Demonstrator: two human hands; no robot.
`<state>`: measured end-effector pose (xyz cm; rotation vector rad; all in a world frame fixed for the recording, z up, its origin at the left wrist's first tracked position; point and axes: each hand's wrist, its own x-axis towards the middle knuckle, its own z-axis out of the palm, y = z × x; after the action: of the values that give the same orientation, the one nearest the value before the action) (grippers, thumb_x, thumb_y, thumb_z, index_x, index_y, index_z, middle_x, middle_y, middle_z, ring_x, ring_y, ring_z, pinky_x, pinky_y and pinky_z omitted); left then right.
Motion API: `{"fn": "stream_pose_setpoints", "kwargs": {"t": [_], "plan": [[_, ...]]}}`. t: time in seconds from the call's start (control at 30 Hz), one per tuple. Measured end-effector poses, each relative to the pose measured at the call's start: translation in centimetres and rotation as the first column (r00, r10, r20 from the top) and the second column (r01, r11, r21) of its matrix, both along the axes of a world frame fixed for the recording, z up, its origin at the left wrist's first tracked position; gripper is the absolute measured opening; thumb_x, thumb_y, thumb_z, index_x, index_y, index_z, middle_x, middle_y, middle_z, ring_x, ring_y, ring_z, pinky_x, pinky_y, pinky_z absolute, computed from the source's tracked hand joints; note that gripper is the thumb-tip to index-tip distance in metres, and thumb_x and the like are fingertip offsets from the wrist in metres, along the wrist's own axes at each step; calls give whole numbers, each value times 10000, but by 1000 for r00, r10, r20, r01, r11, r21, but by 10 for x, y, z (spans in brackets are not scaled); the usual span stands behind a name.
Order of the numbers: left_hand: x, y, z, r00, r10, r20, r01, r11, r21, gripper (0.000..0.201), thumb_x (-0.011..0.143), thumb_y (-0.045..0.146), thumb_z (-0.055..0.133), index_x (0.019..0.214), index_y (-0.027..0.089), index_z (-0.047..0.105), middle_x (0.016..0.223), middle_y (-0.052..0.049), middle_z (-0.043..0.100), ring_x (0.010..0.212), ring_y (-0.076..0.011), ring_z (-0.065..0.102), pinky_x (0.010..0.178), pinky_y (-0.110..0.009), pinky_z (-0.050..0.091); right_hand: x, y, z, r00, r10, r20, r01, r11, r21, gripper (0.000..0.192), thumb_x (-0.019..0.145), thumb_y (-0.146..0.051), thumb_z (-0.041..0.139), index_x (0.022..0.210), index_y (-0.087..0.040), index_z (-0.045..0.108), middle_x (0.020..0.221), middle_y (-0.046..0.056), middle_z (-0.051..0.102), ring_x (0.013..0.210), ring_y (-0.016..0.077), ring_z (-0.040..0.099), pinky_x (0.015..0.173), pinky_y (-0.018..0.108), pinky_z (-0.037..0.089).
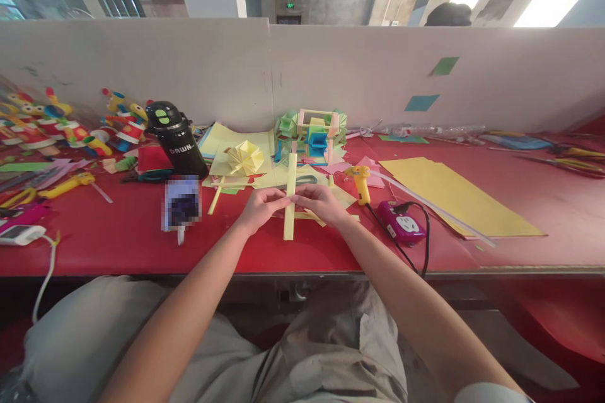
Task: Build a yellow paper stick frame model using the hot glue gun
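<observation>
A narrow yellow paper strip stands lengthwise between my hands, above the red tabletop. From its left edge, my left hand pinches it near the middle. My right hand closes on the same strip from the other side, the fingertips of both hands almost meeting. Behind the strip lie scissors with grey-green handles, partly hidden, among yellow paper scraps. A folded yellow paper rosette sits beyond my left hand. Farther back is a paper model with green, pink and blue folded parts.
On the right are a yellow glue gun, a purple power socket with a black cord, and yellow sheets. A black bottle and a blurred phone stand left. Colourful toy figures line the far left. A white partition closes the back.
</observation>
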<state>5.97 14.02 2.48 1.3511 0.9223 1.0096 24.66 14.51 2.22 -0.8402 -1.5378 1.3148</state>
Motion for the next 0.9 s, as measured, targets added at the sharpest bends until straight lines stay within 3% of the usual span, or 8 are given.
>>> {"fn": "stream_pose_setpoints", "kwargs": {"t": [0.13, 0.33, 0.5, 0.7, 0.9], "plan": [[1, 1, -1, 1000, -20, 19, 20, 1000, -2, 205, 715, 364, 774, 784, 187, 698, 752, -23, 715, 695, -191, 684, 630, -300, 568, 0, 1, -1, 999, 2, -37, -1, 999, 35, 289, 726, -394, 787, 898, -188, 682, 806, 8, 664, 684, 122, 583, 663, 280, 482], [2, 2, -1, 999, -12, 31, 14, 998, -58, 198, 704, 348, 770, 775, 180, 692, 744, -24, 705, 686, -194, 678, 630, -310, 562, 1, 1, -1, 997, -66, 32, 60, 987, 149, 258, 749, -400, 760, 840, -181, 658, 793, 9, 629, 727, 141, 568, 703, 302, 479], [5, 1, -1, 1000, 19, 15, -18, 997, -68, 173, 716, 348, 734, 742, 181, 700, 723, -23, 704, 677, -198, 676, 613, -309, 555, 0, 1, 0, 999, -26, 37, 16, 966, 258, 204, 785, -361, 728, 883, -196, 660, 829, 15, 630, 761, 150, 562, 729, 312, 483], [6, 3, -4, 995, 89, 41, -88, 996, -21, 177, 691, 340, 756, 748, 178, 713, 736, -19, 714, 714, -196, 682, 666, -310, 559, 1, 3, -3, 997, -64, 47, 50, 965, 258, 144, 799, -320, 695, 880, -202, 718, 907, 46, 662, 870, 189, 611, 777, 341, 499], [4, 4, -5, 990, 66, 125, -52, 992, -115, 309, 660, 394, 806, 852, 166, 723, 765, -42, 733, 724, -221, 701, 688, -354, 574, 1, 0, 0, 999, -27, 30, 21, 985, 174, 163, 846, -306, 614, 889, -206, 735, 972, 51, 679, 896, 182, 633, 799, 334, 515]]}}
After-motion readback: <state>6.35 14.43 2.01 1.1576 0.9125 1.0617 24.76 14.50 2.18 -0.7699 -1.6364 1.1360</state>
